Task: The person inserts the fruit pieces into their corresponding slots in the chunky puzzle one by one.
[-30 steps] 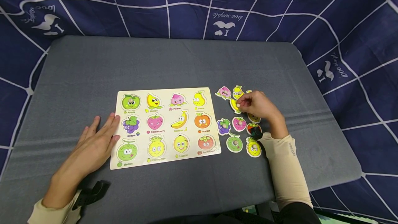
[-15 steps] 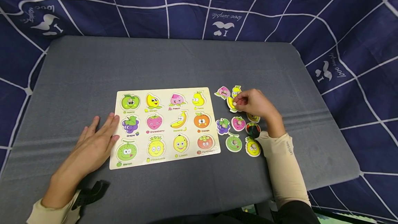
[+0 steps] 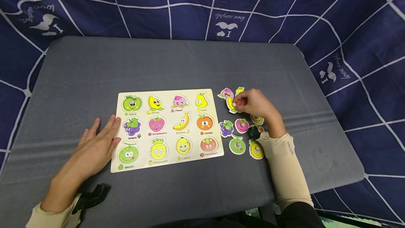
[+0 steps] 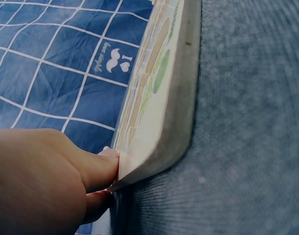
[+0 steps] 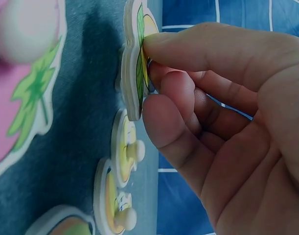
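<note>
Fruit piece (image 3: 230,105) pinched in your right hand (image 3: 255,102) seems light, stiff; grip its knob (image 3: 234,104); your straight-fingered left hand (image 3: 93,149) touches the board (image 3: 172,150)

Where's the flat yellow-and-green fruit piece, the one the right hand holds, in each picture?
Head: the flat yellow-and-green fruit piece is right of the middle, pinched by the right hand.
Left wrist: not in it.
Right wrist: the piece is near the top, just left of the middle, seen nearly edge-on.
Shared landmark: the dark blue cloth with white lines, along the top in head, upper left in left wrist, right side in right wrist.
</note>
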Tool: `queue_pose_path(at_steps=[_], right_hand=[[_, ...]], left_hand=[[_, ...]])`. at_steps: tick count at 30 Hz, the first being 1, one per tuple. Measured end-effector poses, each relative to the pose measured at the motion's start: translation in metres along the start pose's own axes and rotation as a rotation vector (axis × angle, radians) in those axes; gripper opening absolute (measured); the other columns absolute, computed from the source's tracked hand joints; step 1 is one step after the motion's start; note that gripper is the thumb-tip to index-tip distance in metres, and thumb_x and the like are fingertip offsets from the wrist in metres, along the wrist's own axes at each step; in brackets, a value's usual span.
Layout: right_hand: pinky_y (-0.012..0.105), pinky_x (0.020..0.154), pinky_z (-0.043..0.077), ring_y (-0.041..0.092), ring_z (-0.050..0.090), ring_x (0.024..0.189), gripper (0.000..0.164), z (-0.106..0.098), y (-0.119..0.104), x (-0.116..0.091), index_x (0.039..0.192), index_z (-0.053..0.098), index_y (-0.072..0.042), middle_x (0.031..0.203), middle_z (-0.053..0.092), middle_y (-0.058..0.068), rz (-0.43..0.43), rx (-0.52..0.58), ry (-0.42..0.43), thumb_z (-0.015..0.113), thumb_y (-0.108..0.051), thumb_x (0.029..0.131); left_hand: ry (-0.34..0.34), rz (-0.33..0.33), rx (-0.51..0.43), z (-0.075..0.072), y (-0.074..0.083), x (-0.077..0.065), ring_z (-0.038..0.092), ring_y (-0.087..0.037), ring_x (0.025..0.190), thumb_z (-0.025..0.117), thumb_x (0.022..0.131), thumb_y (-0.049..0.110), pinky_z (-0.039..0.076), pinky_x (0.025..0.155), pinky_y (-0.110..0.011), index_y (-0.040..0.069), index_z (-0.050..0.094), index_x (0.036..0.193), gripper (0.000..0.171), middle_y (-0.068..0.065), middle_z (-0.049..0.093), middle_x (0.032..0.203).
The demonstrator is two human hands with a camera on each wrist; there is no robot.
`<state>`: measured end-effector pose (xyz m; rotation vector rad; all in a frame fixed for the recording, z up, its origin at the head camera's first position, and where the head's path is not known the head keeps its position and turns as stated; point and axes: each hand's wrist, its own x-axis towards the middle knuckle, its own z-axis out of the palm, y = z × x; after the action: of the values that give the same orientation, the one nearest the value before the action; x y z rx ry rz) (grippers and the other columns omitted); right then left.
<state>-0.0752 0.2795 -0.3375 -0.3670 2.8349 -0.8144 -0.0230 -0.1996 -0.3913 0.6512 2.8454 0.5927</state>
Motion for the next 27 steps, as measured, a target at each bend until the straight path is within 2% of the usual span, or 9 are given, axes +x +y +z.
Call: queue_pose_path(at_steps=[11,27], right_hand=[[0.022,0.052,0.041,0.010,0.052,0.055,0.005,0.003,-0.009,0.009,0.078,0.069,-0.007,0.061,0.058,-0.004,-0.058,-0.010,0.003,0.070,-0.007,0.074],[0.022,0.053,0.042,0.010,0.053,0.057,0.005,0.009,-0.024,0.020,0.079,0.069,-0.008,0.062,0.059,-0.003,-0.044,-0.007,-0.033,0.071,-0.008,0.075]], left_hand=[[-0.011,-0.005,0.004,0.000,0.001,0.001,-0.006,-0.047,0.133,0.041,0.098,0.019,-0.005,0.100,-0.064,0.009,0.010,0.147,0.059,-0.016,0.009,0.151],[-0.023,-0.019,0.010,0.001,0.001,0.001,-0.008,-0.046,0.133,0.041,0.098,0.020,-0.006,0.100,-0.064,0.009,0.009,0.147,0.060,-0.015,0.008,0.151]])
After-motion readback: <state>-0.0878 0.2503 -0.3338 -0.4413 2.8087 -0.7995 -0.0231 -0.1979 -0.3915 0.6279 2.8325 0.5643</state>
